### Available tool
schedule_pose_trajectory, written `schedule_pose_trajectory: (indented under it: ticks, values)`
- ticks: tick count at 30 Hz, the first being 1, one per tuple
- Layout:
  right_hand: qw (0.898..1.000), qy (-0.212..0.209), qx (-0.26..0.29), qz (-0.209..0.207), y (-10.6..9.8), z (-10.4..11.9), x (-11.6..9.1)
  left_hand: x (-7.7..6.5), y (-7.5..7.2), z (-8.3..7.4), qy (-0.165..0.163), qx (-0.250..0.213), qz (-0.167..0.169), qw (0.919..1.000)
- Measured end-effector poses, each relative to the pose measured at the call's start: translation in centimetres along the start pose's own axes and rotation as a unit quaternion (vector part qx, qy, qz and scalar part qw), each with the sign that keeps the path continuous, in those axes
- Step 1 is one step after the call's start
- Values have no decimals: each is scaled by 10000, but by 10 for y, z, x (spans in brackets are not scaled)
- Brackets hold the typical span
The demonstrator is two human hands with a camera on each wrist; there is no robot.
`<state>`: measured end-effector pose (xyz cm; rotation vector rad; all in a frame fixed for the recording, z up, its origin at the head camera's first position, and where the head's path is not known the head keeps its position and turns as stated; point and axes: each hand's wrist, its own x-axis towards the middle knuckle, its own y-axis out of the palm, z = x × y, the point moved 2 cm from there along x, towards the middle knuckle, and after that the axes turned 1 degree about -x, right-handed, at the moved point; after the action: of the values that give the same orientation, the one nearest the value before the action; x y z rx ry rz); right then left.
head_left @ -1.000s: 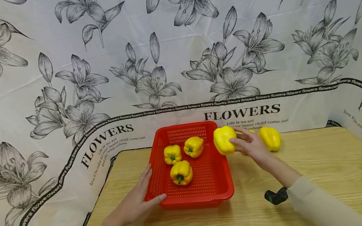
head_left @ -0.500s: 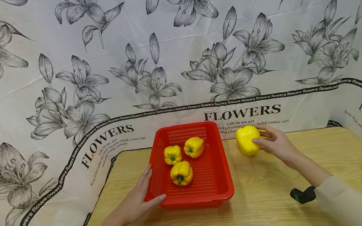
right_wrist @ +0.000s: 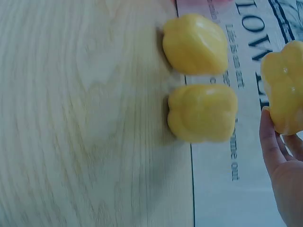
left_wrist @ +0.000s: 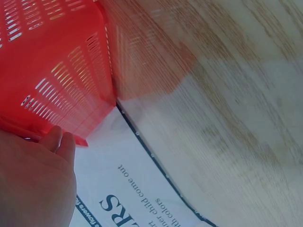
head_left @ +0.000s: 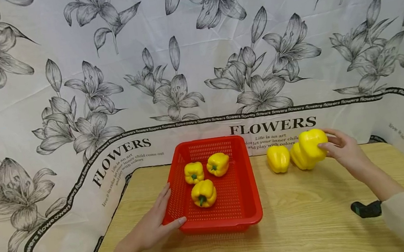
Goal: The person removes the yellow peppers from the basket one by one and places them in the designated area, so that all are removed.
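Observation:
A yellow bell pepper (head_left: 312, 145) is pinched between the thumb and fingers of my right hand (head_left: 347, 153), raised at the right of the head view. In that view it overlaps a second pepper (head_left: 302, 157) behind it. Another pepper (head_left: 278, 159) sits just left of these. The right wrist view shows the held pepper (right_wrist: 286, 90) at its right edge, apart from two on the table. My left hand (head_left: 147, 224) rests against the left side of a red plastic basket (head_left: 251, 196), fingers extended along the rim and thumb at the front corner. Inside lie three yellow peppers (head_left: 203, 194) with green stems.
The wooden table (head_left: 314, 222) meets a white cloth backdrop (head_left: 196, 80) printed with flowers and lettering close behind the basket and peppers. Black straps with small devices (head_left: 366, 209) sit at both wrists.
My right hand has carried its pepper from beside the basket's right rim off to the right, uncovering the pepper on the table. The left hand and basket have stayed put.

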<state>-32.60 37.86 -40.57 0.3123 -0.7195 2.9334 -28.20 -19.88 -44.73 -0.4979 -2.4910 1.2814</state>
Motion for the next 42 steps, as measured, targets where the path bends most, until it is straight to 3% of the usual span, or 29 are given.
schedule_pose_trajectory:
  ticks: [7,14,27,42]
  values:
    - [9981,418,-169,-418,-23,-19,5,1,0,1,6,21,-17,10000]
    - [9943,767,-332,-666,-34,-36,9,0,-1,0,-2,-4,-20,10000]
    - [9921,866,-805,-428,-36,-75,14,0,-2,0,24,-13,-6,10000]
    - [9926,1036,-492,-398,-24,-90,21,0,-2,1,0,-25,-9,10000]
